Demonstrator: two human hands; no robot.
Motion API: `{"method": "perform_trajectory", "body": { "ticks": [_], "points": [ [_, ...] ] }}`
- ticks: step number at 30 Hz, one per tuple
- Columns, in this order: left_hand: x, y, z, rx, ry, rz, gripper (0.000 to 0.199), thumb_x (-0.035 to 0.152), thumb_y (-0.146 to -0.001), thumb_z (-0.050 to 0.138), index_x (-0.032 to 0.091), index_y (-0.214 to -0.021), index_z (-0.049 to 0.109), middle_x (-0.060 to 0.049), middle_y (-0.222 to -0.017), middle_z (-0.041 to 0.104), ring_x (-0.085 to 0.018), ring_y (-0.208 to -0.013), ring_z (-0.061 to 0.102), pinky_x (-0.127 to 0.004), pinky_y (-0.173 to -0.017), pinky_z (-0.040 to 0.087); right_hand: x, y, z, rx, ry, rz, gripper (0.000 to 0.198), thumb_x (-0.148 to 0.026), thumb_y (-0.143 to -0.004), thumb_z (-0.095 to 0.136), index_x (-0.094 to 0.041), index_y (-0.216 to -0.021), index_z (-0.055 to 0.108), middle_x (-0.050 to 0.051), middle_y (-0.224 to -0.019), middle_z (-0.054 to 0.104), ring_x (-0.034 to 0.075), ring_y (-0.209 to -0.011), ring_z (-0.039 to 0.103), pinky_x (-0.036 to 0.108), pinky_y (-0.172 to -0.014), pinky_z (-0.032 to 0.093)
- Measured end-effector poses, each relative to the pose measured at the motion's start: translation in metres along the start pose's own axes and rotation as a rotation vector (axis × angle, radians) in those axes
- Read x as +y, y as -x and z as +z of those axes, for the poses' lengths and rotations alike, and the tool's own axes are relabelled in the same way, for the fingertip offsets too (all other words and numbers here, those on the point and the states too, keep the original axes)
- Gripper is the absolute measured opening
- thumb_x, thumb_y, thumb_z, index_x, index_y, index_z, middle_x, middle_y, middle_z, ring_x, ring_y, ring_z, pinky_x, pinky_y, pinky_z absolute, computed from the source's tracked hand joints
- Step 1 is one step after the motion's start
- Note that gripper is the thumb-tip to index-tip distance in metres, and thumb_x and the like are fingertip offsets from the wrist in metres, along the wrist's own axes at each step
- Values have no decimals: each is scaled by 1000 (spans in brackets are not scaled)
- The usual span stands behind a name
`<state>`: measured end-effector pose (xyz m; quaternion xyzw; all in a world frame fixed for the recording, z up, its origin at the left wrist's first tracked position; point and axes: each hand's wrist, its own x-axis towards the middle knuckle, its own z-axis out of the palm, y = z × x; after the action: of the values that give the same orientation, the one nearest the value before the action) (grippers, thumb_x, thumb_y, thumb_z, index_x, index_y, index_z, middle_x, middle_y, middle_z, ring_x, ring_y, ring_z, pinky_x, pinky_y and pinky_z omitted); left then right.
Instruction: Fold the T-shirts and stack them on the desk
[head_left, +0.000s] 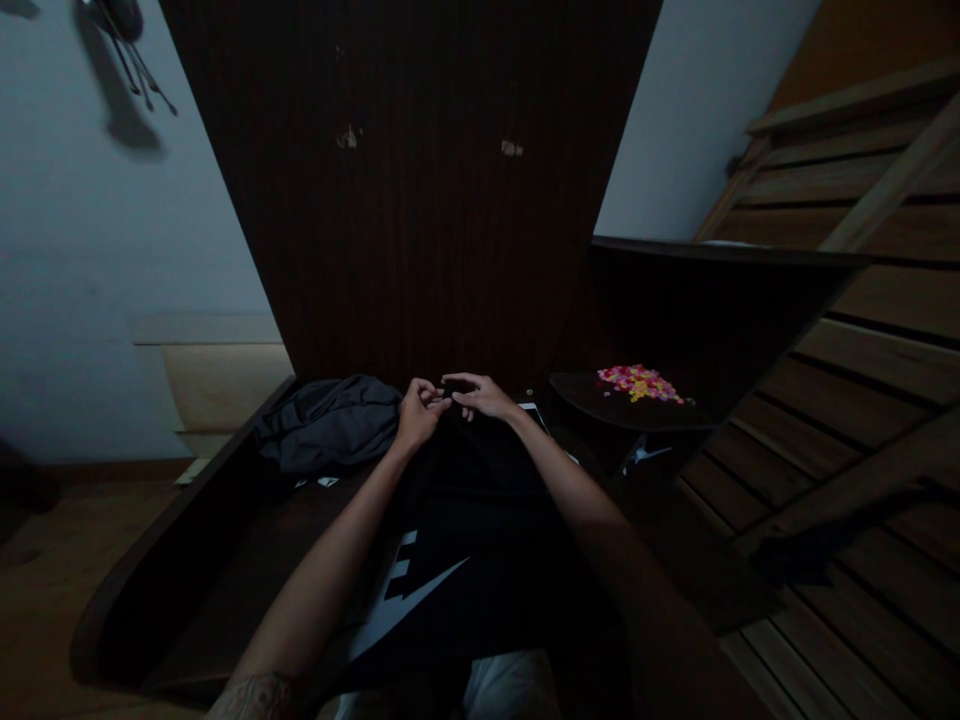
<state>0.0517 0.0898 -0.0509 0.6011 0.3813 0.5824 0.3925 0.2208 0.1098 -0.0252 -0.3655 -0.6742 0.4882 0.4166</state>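
Note:
A black garment [510, 560] with a white swoosh print lies over my lap and rises toward both hands. My left hand [420, 412] pinches at its upper edge, with thumb and fingers curled together. Close beside it, my right hand [487, 397] is at the same edge; its index finger reaches left while the thumb and other fingers bend in on the dark cloth. The fingertips of both hands nearly meet. Anything small between them is lost in the dim light. A crumpled dark grey cloth [330, 420] lies left of my left hand.
Many small pink, red and yellow pieces [641, 383] lie heaped on a dark shelf [637, 410] at right. A tall dark wooden panel [420, 200] stands behind my hands. Wooden slats [862, 370] rise at far right. A raised dark edge [187, 520] runs along the left.

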Motion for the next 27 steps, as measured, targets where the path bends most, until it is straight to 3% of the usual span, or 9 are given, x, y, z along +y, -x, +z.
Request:
{"method": "perform_trajectory", "body": {
  "ticks": [4,8,10,12,14,18,22,27],
  "points": [
    [10,2,-2,-27,-99,49,26,24,-70,67,22,-75,41,-4,-93,67,-16,-86,65,-31,-80,51,0,-5,-1,33,32,-9,40,-33,-71,78,-14,-103,65,-6,-52,61,9,-43,56,17,-40,46],
    [25,20,3,150,-427,171,11,23,-76,62,21,-77,52,-6,-96,64,-19,-91,62,-32,-82,49,4,-12,3,134,83,34,25,-30,-71,77,-16,-85,63,-8,-44,53,7,-38,50,15,-36,40],
    [32,40,12,169,-634,214,8,28,-82,59,22,-78,56,-7,-91,64,-21,-93,62,-33,-84,47,5,-14,5,165,84,33,21,-28,-71,76,-16,-81,62,-8,-46,54,7,-38,50,14,-36,39],
    [37,64,27,48,-805,143,22,41,-88,55,22,-77,59,-8,-82,66,-23,-87,64,-32,-80,45,5,-14,7,188,85,33,19,-26,-71,75,-17,-79,61,-7,-48,56,7,-39,51,14,-36,38],
    [39,88,45,-94,-951,-53,40,58,-87,51,21,-87,64,-11,-76,69,-26,-79,68,-33,-73,45,3,-14,8,206,90,43,17,-25,-71,74,-17,-78,61,-7,-48,55,7,-39,51,14,-35,38],
    [31,115,78,-182,-1105,-207,63,66,-86,46,11,-111,65,-24,-86,71,-36,-87,70,-37,-73,45,0,-13,9,213,93,66,15,-23,-72,74,-17,-78,61,-7,-47,55,7,-40,52,14,-36,39],
    [21,114,92,-167,-1104,-254,51,52,-91,47,9,-112,64,-26,-91,72,-36,-91,70,-37,-74,47,0,-13,9,221,86,67,17,-22,-71,75,-17,-78,60,-7,-47,55,8,-39,52,14,-36,40],
    [18,113,83,-135,-981,-302,21,26,-90,49,17,-104,62,-17,-91,74,-29,-87,72,-33,-70,45,3,-13,7,226,87,73,17,-23,-72,74,-17,-79,60,-7,-45,54,8,-39,51,15,-36,40]
  ]
}}
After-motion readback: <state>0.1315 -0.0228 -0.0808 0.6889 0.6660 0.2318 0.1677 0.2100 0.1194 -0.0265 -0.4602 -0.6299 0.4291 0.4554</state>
